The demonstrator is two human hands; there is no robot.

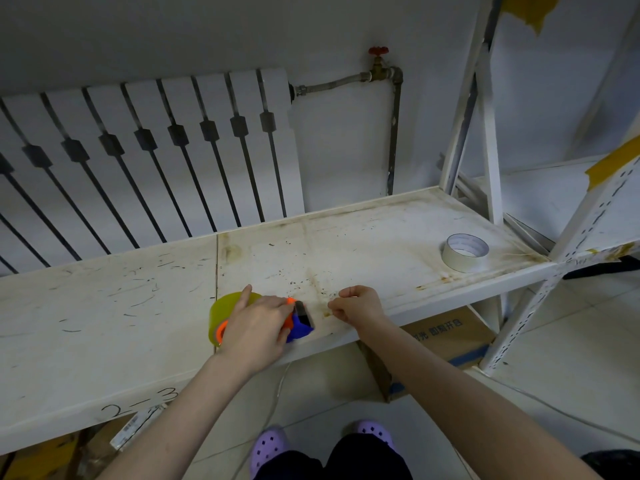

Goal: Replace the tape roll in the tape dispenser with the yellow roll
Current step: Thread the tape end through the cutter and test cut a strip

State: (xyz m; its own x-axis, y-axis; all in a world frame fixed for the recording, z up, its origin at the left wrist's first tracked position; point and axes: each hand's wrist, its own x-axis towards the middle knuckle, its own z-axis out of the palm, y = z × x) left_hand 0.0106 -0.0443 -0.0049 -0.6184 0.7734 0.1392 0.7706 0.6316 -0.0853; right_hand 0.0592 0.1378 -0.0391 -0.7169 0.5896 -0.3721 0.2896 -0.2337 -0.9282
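A blue and orange tape dispenser (pixel 300 325) lies on the white shelf (pixel 104 306) near its front edge. The yellow roll (pixel 225 311) sits on the dispenser's orange hub. My left hand (pixel 256 327) lies over the dispenser and the roll, gripping them, index finger stretched over the roll's top. To the right of the dispenser's cutter end, my right hand (pixel 360 306) has its fingers pinched together; a thin strip of tape between it and the dispenser is too faint to confirm. A white tape roll (pixel 465 252) lies flat at the shelf's far right.
A radiator (pixel 138 161) stands behind the shelf, with a pipe and a red valve (pixel 379 51). A perforated shelf post (pixel 554 278) rises at the right. A cardboard box (pixel 446 341) sits under the shelf. My purple shoes (pixel 270 448) are on the tiled floor.
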